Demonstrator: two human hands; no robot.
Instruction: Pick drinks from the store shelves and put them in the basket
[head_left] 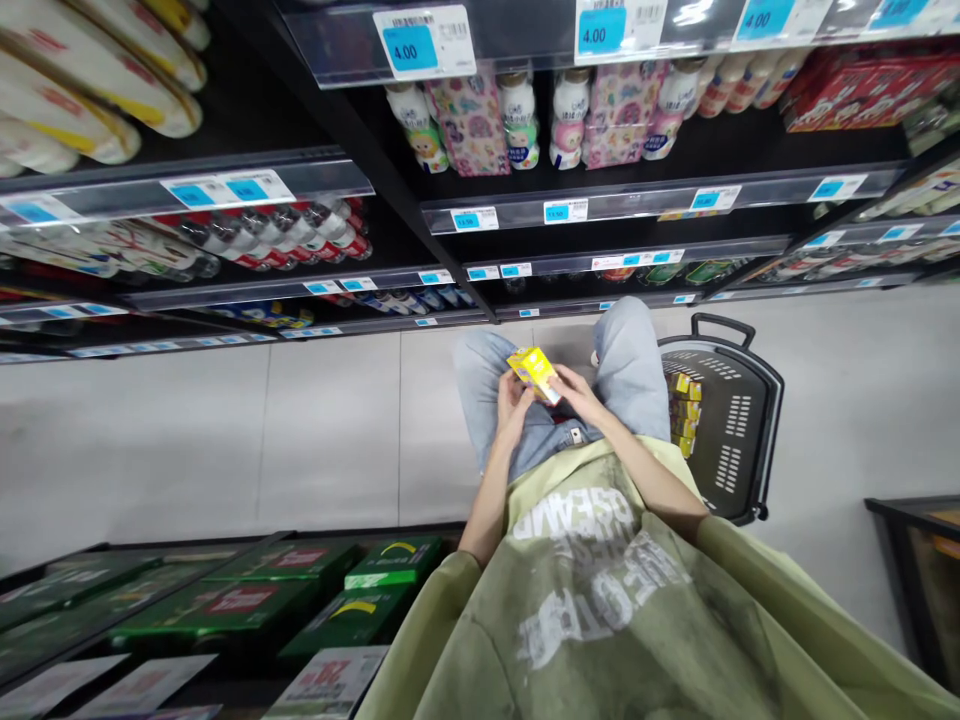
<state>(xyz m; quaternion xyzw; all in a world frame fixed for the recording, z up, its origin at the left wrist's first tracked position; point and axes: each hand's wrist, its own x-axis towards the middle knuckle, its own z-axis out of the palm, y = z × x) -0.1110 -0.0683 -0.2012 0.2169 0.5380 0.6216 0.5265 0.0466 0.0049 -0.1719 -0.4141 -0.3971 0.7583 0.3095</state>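
Between both hands, above my lap, is a small yellow drink carton [534, 368] with a white side facing my right. My left hand [513, 400] has its fingers wrapped round the carton's lower left part. From the other side, my right hand [576, 390] grips its right edge with thumb and fingers. Several similar yellow cartons [684, 415] stand along the left side of a black shopping basket [724, 400] on the floor, to the right of my leg. The print on the carton is too small to read.
Ahead rise black store shelves [480, 290] with price tags, white bottles [517, 120] and pink packs [469, 120]. Red-labelled bottles [277, 235] lie at the left. Behind me on the left, a low display holds green boxes [240, 600]. A dark stand [907, 560] is at the right.
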